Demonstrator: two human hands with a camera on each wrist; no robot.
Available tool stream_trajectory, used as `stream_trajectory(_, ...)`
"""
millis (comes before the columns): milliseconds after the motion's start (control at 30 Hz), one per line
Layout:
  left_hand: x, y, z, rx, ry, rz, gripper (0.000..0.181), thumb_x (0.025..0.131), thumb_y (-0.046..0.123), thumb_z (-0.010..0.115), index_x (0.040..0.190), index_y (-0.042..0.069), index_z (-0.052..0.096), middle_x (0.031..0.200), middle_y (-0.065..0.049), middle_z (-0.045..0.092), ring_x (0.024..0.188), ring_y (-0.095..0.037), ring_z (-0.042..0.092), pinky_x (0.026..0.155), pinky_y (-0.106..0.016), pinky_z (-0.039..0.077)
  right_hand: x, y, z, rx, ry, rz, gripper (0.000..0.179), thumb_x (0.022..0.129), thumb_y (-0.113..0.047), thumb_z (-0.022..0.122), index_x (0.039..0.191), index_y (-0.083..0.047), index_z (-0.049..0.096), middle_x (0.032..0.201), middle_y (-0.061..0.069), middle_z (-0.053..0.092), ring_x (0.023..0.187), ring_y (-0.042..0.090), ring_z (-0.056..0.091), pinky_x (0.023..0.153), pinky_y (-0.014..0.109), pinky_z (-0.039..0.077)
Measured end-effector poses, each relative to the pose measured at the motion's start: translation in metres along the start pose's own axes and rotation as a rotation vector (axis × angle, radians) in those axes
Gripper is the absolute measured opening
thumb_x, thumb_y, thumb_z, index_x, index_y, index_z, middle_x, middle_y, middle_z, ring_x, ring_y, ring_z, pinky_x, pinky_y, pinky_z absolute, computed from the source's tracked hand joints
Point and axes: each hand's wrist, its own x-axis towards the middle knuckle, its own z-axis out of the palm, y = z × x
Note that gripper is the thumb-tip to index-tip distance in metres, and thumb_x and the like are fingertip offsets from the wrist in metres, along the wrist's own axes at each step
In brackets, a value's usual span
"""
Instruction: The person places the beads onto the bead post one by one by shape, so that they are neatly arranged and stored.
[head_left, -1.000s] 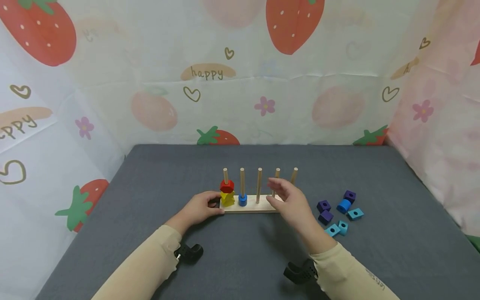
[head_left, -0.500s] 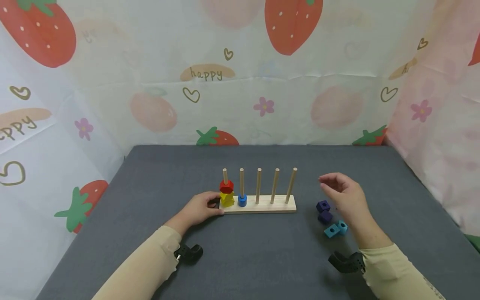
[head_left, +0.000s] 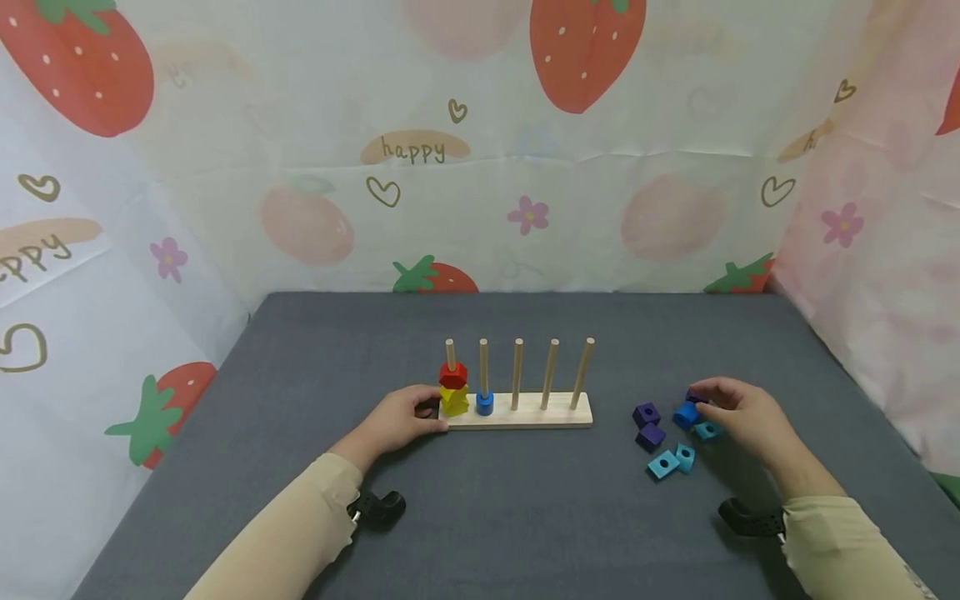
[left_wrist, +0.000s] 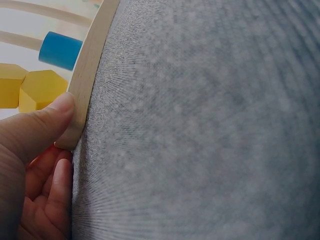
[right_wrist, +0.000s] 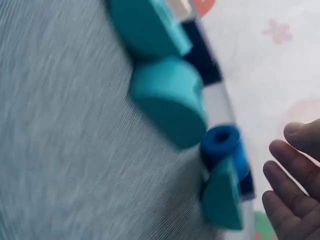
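Observation:
My left hand (head_left: 395, 418) grips the left end of a wooden peg board (head_left: 558, 413); the thumb lies over its edge in the left wrist view. On the leftmost peg, a red block (head_left: 453, 375) sits above yellow blocks (head_left: 454, 402). A blue cylinder (head_left: 484, 404) is at the bottom of the second peg. Over to the right, my right hand (head_left: 757, 421) hovers at a loose blue cylinder (head_left: 684, 415), fingers extended and holding nothing. A purple block (head_left: 695, 396), partly hidden by the fingers, and a teal half-round block (head_left: 707, 431) lie beside that cylinder.
Two purple blocks (head_left: 649, 437) lie between the board and my right hand. Nearer to me are two teal blocks (head_left: 663, 465). Three pegs (head_left: 551, 375) on the board's right bear no blocks. A grey cloth (head_left: 525, 517) covers the table; a printed curtain (head_left: 585, 242) stands behind.
My right hand has moved from the board's right pegs out to the right, then down to the loose blocks. The left hand stays on the board's end.

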Motion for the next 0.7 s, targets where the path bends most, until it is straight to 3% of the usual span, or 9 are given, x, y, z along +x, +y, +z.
stream_trajectory(100,0.000,-0.001,0.000,0.002,0.002,0.007,0.051,0.075,0.028,0.076,0.122,0.017,0.059,0.120,0.002,0.057,0.107,-0.013,0.053,0.090,-0.030,0.047,0.003,0.007,0.001,-0.033,-0.016,-0.004,0.032,0.092,-0.023,0.056,0.117,-0.004,0.058,0.122,0.023,0.054,0.113,0.041,0.048,0.085,0.054,0.044)
stream_trajectory(267,0.000,-0.001,0.000,-0.001,0.006,0.018,0.051,0.075,0.028,0.076,0.121,0.017,0.059,0.119,0.001,0.057,0.108,-0.013,0.053,0.090,-0.030,0.047,0.007,0.009,0.005,-0.115,-0.021,-0.023,0.027,0.090,-0.016,0.057,0.115,-0.005,0.061,0.123,0.024,0.053,0.113,0.043,0.048,0.086,0.056,0.042)
stream_trajectory(467,-0.001,0.000,0.000,-0.006,0.013,0.021,0.051,0.075,0.027,0.076,0.121,0.015,0.059,0.119,0.001,0.057,0.108,-0.014,0.053,0.090,-0.030,0.047,0.009,0.009,0.008,-0.201,-0.032,-0.069,0.024,0.086,-0.010,0.061,0.110,-0.006,0.065,0.113,0.021,0.059,0.101,0.038,0.056,0.079,0.050,0.047)
stream_trajectory(700,0.001,-0.001,0.000,0.014,0.004,0.020,0.052,0.075,0.029,0.075,0.122,0.015,0.058,0.120,0.000,0.057,0.109,-0.014,0.053,0.090,-0.030,0.047,0.009,0.018,0.013,-0.214,-0.054,-0.048,0.027,0.085,-0.017,0.065,0.109,-0.006,0.065,0.103,0.015,0.063,0.092,0.030,0.059,0.074,0.046,0.049)
